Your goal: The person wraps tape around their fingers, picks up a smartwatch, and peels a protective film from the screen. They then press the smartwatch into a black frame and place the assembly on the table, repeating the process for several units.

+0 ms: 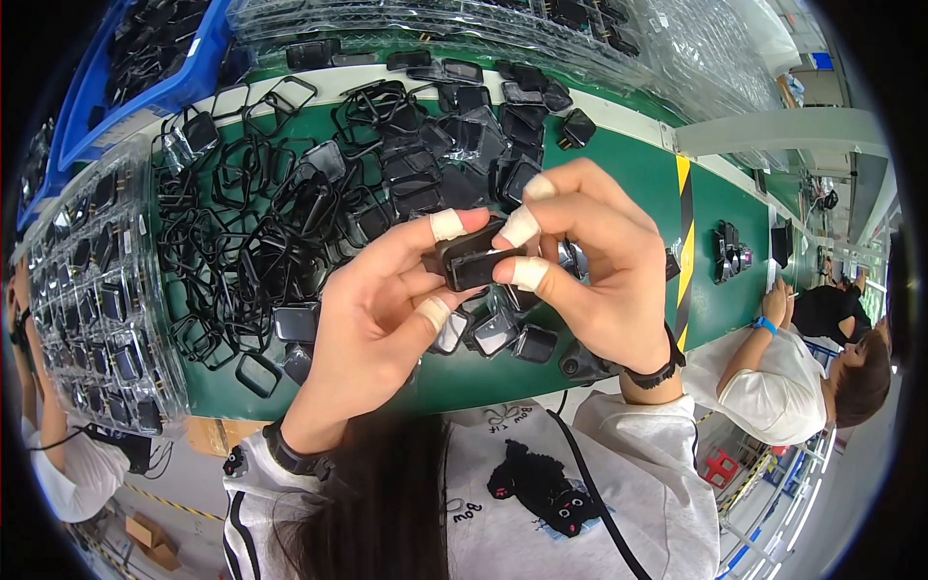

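Observation:
Above the green work surface (435, 382), my two hands meet at a small black rectangular case (480, 270). My left hand (362, 314) is closed on its left end, with index finger above and thumb below. At the right end, my right hand (614, 256) pinches it between thumb and fingers. White tape wraps several of my fingertips. Whether the case is one piece or two fitted together, I cannot tell. Beneath and behind my hands lie many black rectangular frames (256, 375) and dark case pieces (535, 343), some with shiny faces.
Stacked clear plastic trays (169, 372) of black parts stand at the left, near blue bins (208, 58). More clear trays (425, 29) line the back. A yellow-black striped tape (684, 242) crosses the surface on the right. Co-workers (788, 372) sit on both sides.

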Demonstrator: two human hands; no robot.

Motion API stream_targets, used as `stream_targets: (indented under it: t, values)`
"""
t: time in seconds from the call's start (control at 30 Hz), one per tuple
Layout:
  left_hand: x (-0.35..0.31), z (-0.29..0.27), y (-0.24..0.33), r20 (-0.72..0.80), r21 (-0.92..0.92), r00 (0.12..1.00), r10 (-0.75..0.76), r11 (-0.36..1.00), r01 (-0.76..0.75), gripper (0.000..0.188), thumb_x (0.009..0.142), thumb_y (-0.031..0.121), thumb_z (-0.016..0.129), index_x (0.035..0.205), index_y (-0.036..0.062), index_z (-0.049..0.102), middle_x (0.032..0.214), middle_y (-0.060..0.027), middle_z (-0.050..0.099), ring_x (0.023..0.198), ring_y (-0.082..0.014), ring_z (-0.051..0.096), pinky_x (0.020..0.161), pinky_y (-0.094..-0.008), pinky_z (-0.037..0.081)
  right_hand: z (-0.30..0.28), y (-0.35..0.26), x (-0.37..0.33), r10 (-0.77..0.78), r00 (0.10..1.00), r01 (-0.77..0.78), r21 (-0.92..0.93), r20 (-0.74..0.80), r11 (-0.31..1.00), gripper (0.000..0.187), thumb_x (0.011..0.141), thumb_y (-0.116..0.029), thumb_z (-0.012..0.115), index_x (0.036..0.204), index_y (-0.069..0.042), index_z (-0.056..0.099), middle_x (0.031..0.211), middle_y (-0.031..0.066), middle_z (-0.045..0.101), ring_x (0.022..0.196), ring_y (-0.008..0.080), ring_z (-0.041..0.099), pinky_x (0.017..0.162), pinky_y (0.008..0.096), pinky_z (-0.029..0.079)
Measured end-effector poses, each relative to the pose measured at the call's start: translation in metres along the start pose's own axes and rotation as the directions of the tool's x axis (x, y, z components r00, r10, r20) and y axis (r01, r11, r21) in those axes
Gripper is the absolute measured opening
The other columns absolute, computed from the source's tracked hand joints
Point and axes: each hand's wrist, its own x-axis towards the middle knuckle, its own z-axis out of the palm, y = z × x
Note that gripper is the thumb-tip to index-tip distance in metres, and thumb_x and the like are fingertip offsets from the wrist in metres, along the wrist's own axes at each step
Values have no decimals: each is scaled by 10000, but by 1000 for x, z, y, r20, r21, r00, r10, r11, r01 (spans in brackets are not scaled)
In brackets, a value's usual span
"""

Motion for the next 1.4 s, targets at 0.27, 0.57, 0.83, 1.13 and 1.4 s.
stream_targets:
  t: [0.27,0.57,0.83,1.13,1.4]
  values:
    - [0,-1,-1,36,-26,999,-37,999,38,533,789,-217,377,1299,-65,393,1256,-165,498,1173,-248,517,1007,-375,436,2,10,0,-38,999,40,-37,34,999,238,735,73,691,952,18,610,1035,84,500,685,76,509,627,221,430]
    - [0,-4,-8,27,-121,999,-19,992,22,516,795,-188,374,1294,-59,402,1280,-194,478,1174,-273,516,1007,-424,438,4,13,0,-55,997,57,-37,51,998,261,740,72,670,981,10,592,1057,87,482,717,89,487,671,236,436]
    - [-2,-8,-11,36,-327,996,-84,941,91,498,791,-148,449,1280,-59,418,1310,-214,456,1154,-274,533,980,-421,462,4,19,-1,-7,989,-9,108,149,994,287,782,75,598,1053,-6,548,1082,86,447,771,111,470,720,251,435]
    - [-2,9,-14,-162,72,983,81,995,-70,388,779,-212,503,1114,-21,459,1089,-119,541,1023,-198,602,861,-279,520,15,31,-9,-88,993,70,197,84,978,289,794,24,654,1066,-5,560,1066,111,517,894,173,573,761,286,474]
    - [-6,16,-15,-203,362,919,337,898,-250,298,772,-221,479,997,-52,577,923,-104,623,894,-180,646,765,-248,529,18,20,-10,-213,977,213,8,-18,977,214,713,-16,736,854,-8,576,866,119,582,824,233,611,696,308,483]
